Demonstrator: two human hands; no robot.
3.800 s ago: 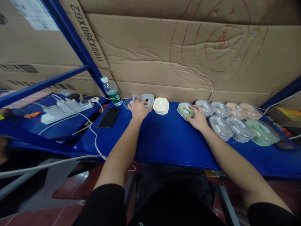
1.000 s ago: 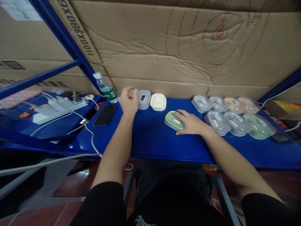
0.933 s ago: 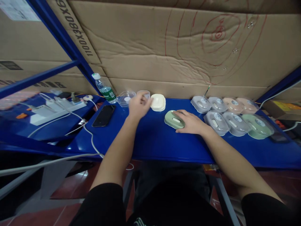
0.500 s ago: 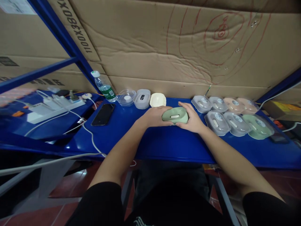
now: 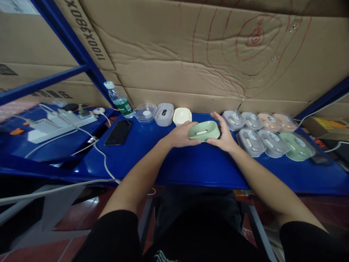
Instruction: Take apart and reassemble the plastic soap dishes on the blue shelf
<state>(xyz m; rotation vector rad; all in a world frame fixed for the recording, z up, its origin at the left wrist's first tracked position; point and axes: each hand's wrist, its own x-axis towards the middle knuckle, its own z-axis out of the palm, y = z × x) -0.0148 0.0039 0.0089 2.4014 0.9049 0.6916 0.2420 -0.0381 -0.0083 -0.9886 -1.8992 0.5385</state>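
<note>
A green oval dish [image 5: 211, 128] with a slot and a small pale piece at its middle is held above the blue table [image 5: 191, 165]. My left hand [image 5: 180, 135] grips its left end, thumb along the near side. On its right end, my right hand [image 5: 224, 135] holds with the thumb at the near edge and the fingers up behind. Just behind my left hand stands a cream dish [image 5: 182, 115], next to a grey container [image 5: 164, 114] with a dark slot and a clear container [image 5: 145, 112].
Several lidded containers [image 5: 250, 142] in grey, pink and green stand in two rows at right. At left are a water bottle [image 5: 121, 103], a black phone [image 5: 118, 132] and a white power strip [image 5: 62, 127] with cables. Cardboard [image 5: 163, 43] rises behind the table.
The green dish has tilted so that more of its upper face shows. The fingers of my right hand have risen and spread a little.
</note>
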